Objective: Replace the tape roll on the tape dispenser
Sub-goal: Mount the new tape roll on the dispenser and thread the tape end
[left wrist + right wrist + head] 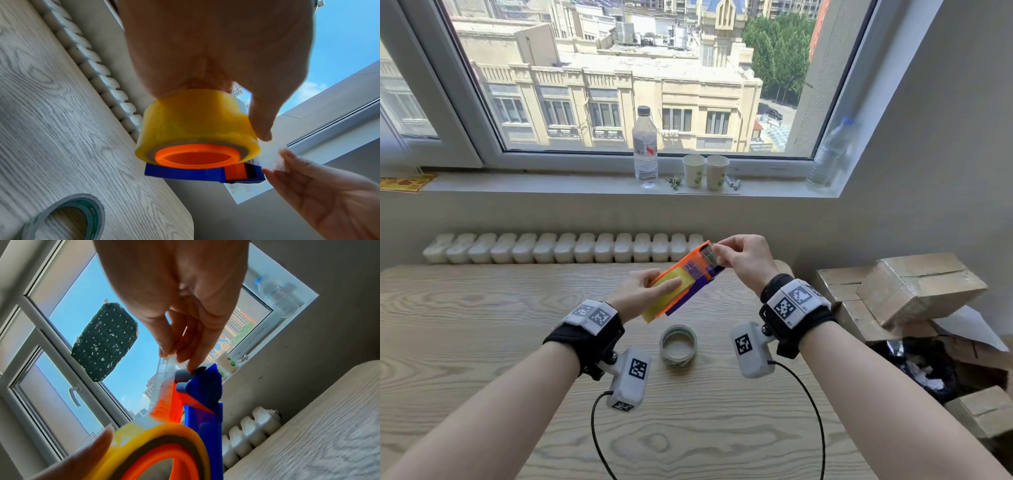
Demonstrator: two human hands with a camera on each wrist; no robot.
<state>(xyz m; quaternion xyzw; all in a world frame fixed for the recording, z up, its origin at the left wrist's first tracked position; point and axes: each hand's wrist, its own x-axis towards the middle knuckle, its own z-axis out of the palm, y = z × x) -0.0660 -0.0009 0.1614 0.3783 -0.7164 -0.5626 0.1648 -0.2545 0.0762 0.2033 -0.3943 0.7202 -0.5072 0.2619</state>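
Observation:
An orange and blue tape dispenser (693, 274) is held in the air above the wooden table (482, 342). A yellow tape roll (195, 123) sits on its orange hub (197, 158). My left hand (643, 291) grips the roll end of the dispenser, thumb lying across the yellow roll (667, 286). My right hand (739, 257) pinches the clear loose tape end (167, 368) at the dispenser's front, by the grey roller (183, 375). An almost bare old roll (678, 346) lies flat on the table under the hands, also seen as a ring (68, 217) in the left wrist view.
A radiator (565, 248) runs along the table's far edge. On the sill stand a water bottle (645, 147), two paper cups (705, 171) and another bottle (828, 154). Cardboard boxes (914, 287) and a dark waste bag (917, 366) crowd the right side.

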